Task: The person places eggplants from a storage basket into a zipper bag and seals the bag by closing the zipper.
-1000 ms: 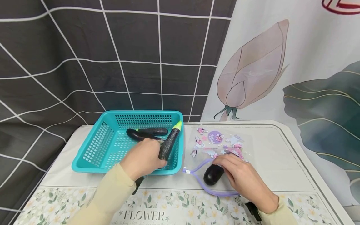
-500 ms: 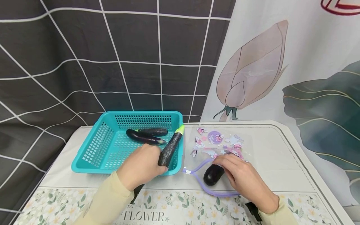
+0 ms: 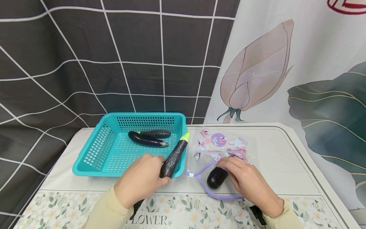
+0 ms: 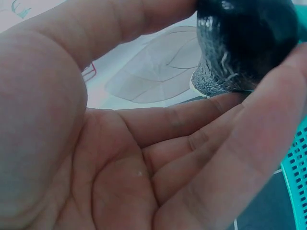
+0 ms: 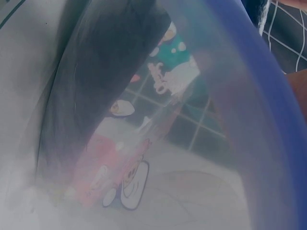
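Observation:
In the head view my left hand [image 3: 141,181] grips the lower end of a dark, wrinkled zucchini [image 3: 173,158] with a bright green tip. The zucchini slants over the right rim of a teal basket [image 3: 94,173]. Thumb and fingers close around its end in the left wrist view, the palm bare below. With my right hand [image 3: 246,175] I pinch the upper purple edge of a clear zip bag [image 3: 207,149], so its mouth gapes. A shiny black eggplant [image 3: 216,178] lies at that mouth, partly hidden by my right hand.
Inside the basket lie another eggplant [image 3: 147,140] and a second dark zucchini [image 3: 156,134]. The bag's white slider [image 3: 191,174] sits at its left corner. A floral cloth [image 3: 206,213] covers the table front, and a dark gridded curtain [image 3: 137,76] hangs behind.
My left hand has drawn the zucchini toward me and slightly right, out over the basket's right rim. The right hand, bag and black eggplant have stayed in place.

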The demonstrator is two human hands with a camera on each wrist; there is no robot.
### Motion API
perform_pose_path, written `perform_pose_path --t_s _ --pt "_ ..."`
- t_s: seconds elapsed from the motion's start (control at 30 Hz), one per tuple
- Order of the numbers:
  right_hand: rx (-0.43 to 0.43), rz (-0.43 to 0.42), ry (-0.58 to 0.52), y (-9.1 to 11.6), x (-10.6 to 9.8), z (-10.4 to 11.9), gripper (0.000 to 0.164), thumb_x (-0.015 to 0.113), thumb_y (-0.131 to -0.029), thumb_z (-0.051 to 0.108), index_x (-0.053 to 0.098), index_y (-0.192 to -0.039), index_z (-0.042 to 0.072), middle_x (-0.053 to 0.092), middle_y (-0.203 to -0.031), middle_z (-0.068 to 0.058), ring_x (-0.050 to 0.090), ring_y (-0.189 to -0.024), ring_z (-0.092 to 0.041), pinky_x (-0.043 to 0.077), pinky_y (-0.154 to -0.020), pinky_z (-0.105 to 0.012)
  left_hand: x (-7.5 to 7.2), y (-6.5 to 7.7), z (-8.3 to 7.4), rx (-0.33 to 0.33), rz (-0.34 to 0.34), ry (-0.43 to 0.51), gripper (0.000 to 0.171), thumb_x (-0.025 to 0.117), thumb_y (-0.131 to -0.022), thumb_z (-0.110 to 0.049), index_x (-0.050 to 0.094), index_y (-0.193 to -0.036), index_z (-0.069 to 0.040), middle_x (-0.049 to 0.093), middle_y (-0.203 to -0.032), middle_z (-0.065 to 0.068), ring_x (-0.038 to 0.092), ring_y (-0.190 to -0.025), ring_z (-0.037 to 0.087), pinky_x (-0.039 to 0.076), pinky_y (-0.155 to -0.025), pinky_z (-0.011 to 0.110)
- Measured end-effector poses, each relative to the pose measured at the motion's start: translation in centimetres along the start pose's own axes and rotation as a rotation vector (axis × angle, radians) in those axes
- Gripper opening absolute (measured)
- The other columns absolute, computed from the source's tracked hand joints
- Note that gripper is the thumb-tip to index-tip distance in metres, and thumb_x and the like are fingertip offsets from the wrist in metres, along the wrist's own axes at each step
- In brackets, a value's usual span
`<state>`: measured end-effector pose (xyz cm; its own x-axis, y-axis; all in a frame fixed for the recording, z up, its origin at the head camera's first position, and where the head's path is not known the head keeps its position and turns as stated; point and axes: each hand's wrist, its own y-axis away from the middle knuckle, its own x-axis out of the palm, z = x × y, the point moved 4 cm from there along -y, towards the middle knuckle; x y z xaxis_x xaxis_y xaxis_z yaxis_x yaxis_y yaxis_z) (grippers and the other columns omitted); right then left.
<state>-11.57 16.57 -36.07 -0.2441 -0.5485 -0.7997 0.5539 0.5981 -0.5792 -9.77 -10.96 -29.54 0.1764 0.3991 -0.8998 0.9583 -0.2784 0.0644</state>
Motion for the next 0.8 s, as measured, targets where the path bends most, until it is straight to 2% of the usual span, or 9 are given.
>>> perform_pose_path --t_s 0.23,0.47,0.6,0.8 --pt "0.001 0.004 0.001 0.0 0.0 0.0 0.035 0.058 -0.084 -0.001 0.068 -0.113 0.016 0.067 -0.113 0.003 0.065 -0.104 -0.017 0.056 -0.081 -0.037 -0.1 0.7 -0.2 0.037 -0.015 -0.017 0.022 0.083 -0.077 -0.02 0.062 -0.076 -0.014 0.049 -0.056 -0.005 0.044 -0.048 0.009 0.035 -0.043 0.026" --pt "-0.004 -0.005 0.0 -0.1 0.0 0.1 0.041 0.064 -0.077 -0.006 0.069 -0.112 0.015 0.067 -0.112 0.003 0.066 -0.104 -0.017 0.056 -0.082 -0.037 0.1 1.4 -0.6 0.07 -0.011 -0.028 0.021 0.084 -0.076 -0.02 0.065 -0.082 -0.012 0.05 -0.059 -0.007 0.046 -0.051 0.009 0.036 -0.044 0.026" --pt "-0.004 -0.006 -0.003 -0.1 0.0 0.1 0.042 0.065 -0.076 -0.007 0.069 -0.112 0.015 0.067 -0.111 0.003 0.066 -0.103 -0.017 0.056 -0.083 -0.036 0.3 1.6 -0.7 0.085 -0.007 -0.043 0.022 0.084 -0.075 -0.02 0.066 -0.085 -0.011 0.05 -0.062 -0.008 0.046 -0.054 0.009 0.037 -0.044 0.025" --pt "-0.009 -0.017 -0.004 -0.1 0.1 0.1 0.034 0.058 -0.084 -0.001 0.069 -0.112 0.015 0.068 -0.112 0.002 0.066 -0.104 -0.018 0.055 -0.085 -0.036 0.7 2.0 -0.8 0.087 0.033 -0.036 0.024 0.083 -0.075 -0.022 0.067 -0.09 -0.011 0.052 -0.064 -0.009 0.047 -0.055 0.009 0.037 -0.045 0.026"
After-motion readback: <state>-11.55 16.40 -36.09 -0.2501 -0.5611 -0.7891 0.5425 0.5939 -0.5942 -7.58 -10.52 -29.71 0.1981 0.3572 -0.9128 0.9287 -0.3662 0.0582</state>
